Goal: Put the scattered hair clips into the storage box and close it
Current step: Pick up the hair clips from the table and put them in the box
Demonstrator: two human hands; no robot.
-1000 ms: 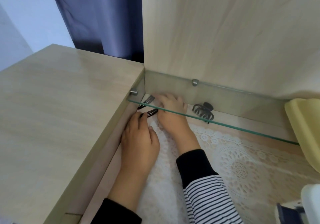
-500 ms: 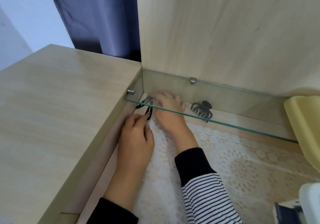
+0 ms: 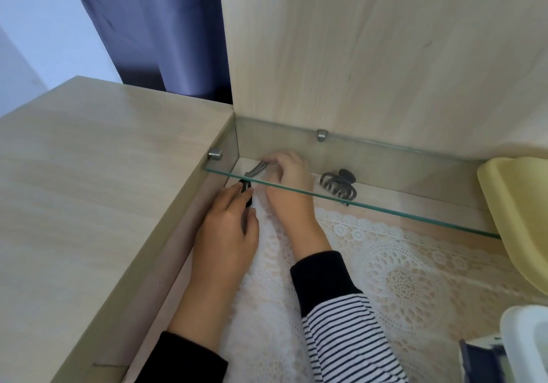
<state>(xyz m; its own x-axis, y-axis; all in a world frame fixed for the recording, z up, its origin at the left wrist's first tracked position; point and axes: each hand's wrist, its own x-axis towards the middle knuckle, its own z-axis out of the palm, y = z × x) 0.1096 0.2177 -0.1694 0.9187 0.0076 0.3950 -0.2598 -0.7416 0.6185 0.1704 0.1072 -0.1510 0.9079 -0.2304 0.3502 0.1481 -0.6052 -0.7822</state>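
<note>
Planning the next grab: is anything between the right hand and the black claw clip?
Nothing visible. The right hand, touching thin clips, and the claw clip lie side by side under the glass shelf, which covers them only from above.

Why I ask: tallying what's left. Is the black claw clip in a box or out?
Out. The claw clip lies loose under the glass shelf, no box around it.
</note>
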